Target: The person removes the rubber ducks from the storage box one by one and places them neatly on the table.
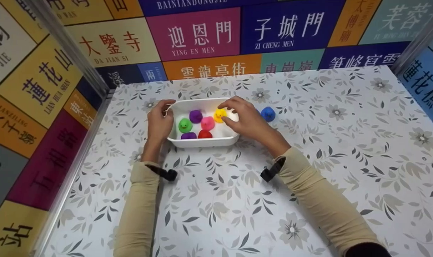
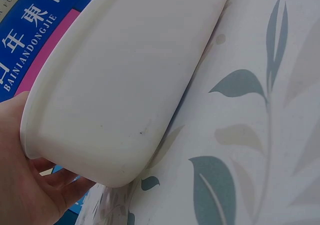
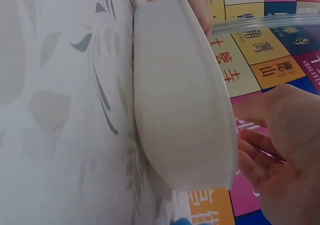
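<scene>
A white plastic basin [image 1: 204,142] stands on the patterned table. My left hand [image 1: 160,121] grips its left end, the thumb at the rim and the fingers around the outside, as the left wrist view shows. Over the right end reaches my right hand [image 1: 246,119], finger and thumb around a small yellow rubber duck [image 1: 220,115] inside. That duck is hidden in the right wrist view. Also in the basin are a green duck [image 1: 185,125], a pink duck [image 1: 207,123], a red toy [image 1: 205,134], a purple toy [image 1: 196,116] and another purple toy [image 1: 189,135].
A blue duck [image 1: 268,114] sits on the table just right of the basin, near my right hand. The table [image 1: 216,200] has a leaf and flower print. Panels with lettering [image 1: 198,32] stand behind it and at both sides.
</scene>
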Demonstrator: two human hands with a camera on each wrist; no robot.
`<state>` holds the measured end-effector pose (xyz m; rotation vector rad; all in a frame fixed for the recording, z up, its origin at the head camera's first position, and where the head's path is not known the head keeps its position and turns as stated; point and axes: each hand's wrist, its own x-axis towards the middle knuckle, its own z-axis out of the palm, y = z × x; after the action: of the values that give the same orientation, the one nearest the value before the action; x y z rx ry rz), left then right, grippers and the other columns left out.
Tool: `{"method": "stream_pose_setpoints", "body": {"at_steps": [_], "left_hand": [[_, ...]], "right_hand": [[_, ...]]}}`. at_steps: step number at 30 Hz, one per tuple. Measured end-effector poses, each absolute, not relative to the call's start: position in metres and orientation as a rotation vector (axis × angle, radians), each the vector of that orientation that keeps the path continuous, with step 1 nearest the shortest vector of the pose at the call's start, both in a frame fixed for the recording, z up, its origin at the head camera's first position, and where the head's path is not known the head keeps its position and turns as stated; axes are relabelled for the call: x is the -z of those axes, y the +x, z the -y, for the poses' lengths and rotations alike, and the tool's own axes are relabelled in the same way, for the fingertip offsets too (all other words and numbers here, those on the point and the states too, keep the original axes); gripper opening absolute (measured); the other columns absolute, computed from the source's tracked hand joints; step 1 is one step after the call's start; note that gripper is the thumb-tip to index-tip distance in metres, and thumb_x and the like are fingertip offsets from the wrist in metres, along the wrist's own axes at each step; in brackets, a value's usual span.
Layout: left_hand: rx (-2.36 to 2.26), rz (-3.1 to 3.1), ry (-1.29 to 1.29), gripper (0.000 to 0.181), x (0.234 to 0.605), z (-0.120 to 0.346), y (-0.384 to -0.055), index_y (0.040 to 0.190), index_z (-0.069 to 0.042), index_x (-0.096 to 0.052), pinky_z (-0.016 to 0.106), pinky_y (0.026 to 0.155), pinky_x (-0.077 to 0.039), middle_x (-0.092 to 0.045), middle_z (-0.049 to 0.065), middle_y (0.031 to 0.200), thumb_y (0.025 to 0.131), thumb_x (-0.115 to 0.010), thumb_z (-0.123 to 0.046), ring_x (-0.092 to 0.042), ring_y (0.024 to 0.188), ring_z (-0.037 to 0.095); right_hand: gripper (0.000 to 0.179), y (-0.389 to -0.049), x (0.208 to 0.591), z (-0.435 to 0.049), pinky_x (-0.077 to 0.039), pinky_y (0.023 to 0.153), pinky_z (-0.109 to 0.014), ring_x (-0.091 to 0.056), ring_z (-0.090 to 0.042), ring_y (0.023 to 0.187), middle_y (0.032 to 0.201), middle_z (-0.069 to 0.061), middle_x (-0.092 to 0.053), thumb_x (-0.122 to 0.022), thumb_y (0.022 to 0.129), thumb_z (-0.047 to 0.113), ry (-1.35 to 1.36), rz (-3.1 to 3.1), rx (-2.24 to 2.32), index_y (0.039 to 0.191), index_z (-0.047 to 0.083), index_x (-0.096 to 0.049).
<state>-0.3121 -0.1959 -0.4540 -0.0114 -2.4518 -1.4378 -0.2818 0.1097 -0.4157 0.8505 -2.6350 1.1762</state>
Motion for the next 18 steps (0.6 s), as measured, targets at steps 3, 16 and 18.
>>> {"method": "stream_pose_setpoints", "body": {"at_steps": [3,16,18], "left_hand": [[1.439,2.454,-0.012,0.034,0.454,0.196,-0.312,0.134,-0.009,-0.073,0.042,0.102,-0.054,-0.078,0.016,0.131,0.105,-0.057,-0.004,-0.074,0.116,0.029],[1.413,2.465,0.003,0.034,0.454,0.196,-0.313,0.134,-0.010,-0.073,0.040,0.101,-0.056,-0.079,0.014,0.128,0.104,-0.056,-0.005,-0.075,0.115,0.027],[1.413,2.463,0.001,0.035,0.454,0.196,-0.313,0.133,-0.010,-0.073,0.041,0.100,-0.057,-0.079,0.015,0.128,0.104,-0.056,-0.005,-0.075,0.115,0.028]], "right_hand": [[0.032,-0.284,0.416,-0.100,-0.057,0.107,-0.047,-0.066,-0.038,0.123,0.133,-0.016,-0.068,-0.073,0.102,0.014,0.827,2.683,-1.150,0.133,0.005,-0.071],[0.045,-0.285,0.420,-0.071,-0.045,0.120,-0.044,-0.054,-0.032,0.139,0.143,-0.016,-0.059,-0.074,0.101,0.018,0.606,2.909,-0.938,0.142,0.003,-0.065],[0.046,-0.284,0.420,-0.068,-0.048,0.116,-0.045,-0.055,-0.034,0.137,0.142,-0.016,-0.059,-0.074,0.101,0.017,0.568,2.923,-0.900,0.144,0.004,-0.065]]}}
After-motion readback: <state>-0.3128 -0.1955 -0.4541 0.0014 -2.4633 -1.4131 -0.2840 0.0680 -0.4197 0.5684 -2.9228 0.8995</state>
